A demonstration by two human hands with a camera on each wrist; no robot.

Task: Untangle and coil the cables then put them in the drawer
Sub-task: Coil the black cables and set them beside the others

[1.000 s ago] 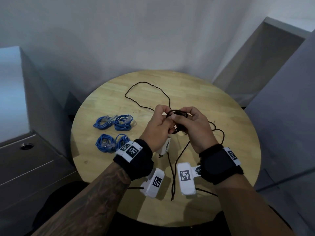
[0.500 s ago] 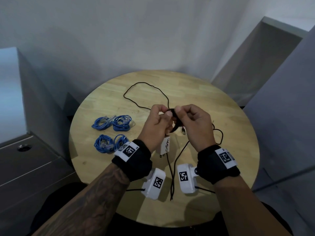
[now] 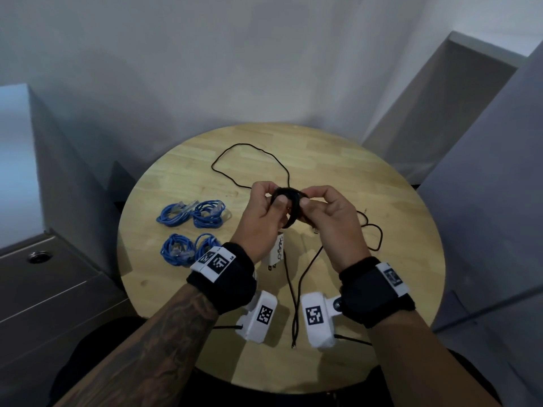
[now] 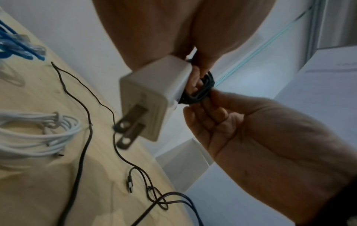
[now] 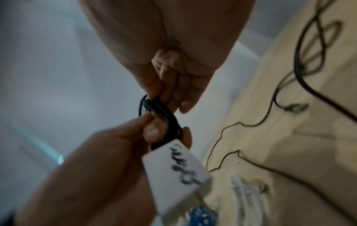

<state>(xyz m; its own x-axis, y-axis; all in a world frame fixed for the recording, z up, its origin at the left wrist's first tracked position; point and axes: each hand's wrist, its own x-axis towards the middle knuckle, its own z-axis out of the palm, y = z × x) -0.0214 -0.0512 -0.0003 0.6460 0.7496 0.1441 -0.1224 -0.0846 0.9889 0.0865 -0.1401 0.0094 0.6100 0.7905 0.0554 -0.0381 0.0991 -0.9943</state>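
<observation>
four coiled blue cables [image 3: 192, 227] lie left on the round wooden table [image 3: 382, 201]. above its middle, the left hand [image 3: 261, 221] and right hand [image 3: 329, 221] both pinch a small black cable coil [image 3: 289, 201]; a white charger plug [image 3: 274, 252] hangs below the left hand.

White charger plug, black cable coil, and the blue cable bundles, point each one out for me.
white charger plug [image 4: 152, 97], left wrist view, on its side face.
black cable coil [image 3: 294, 214], head view, on the coil's lower arc.
blue cable bundles [image 3: 205, 214], head view, on the upper right bundle.
</observation>
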